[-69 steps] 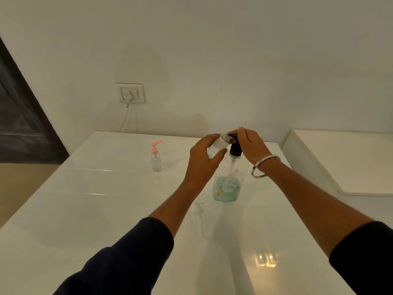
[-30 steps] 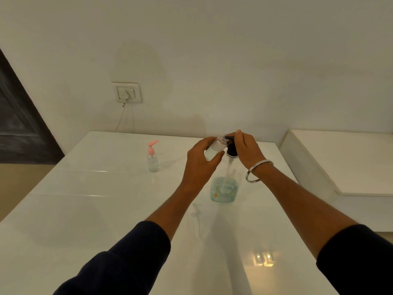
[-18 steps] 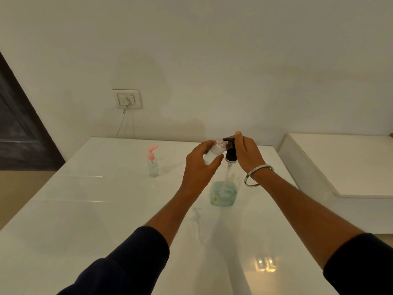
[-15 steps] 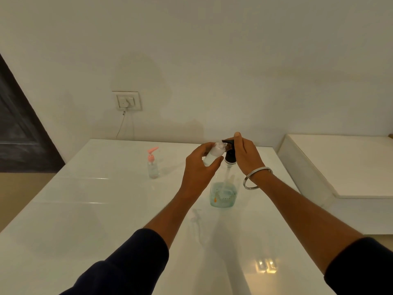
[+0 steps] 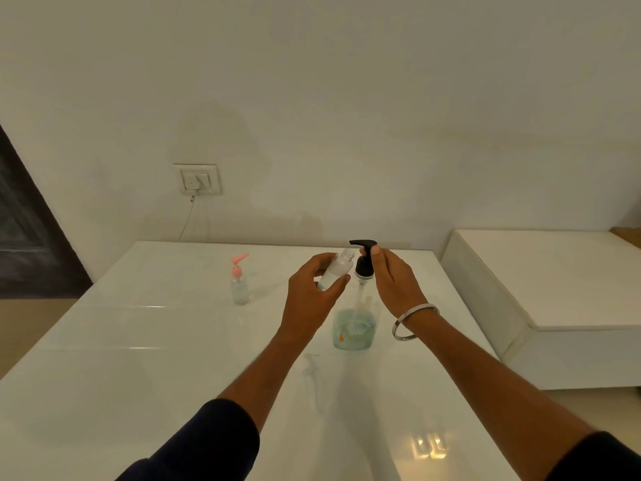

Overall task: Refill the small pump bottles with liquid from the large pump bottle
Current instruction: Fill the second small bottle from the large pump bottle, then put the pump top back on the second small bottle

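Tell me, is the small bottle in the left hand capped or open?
Open: the small bottle in the left hand shows a bare neck, no pump.

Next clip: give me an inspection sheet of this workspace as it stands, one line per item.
Surface: glossy white table, light glare near front.
Job's things: large pump bottle upright, low blue liquid, black pump head; open small bottle tilted at its spout; pink-pump bottle standing apart.
Clutter: nothing seen.
Grippers: left hand grips small bottle; right hand at pump, bangle on wrist.
Cables: cord hanging from wall socket.
Surroundings: white platform, dark door.
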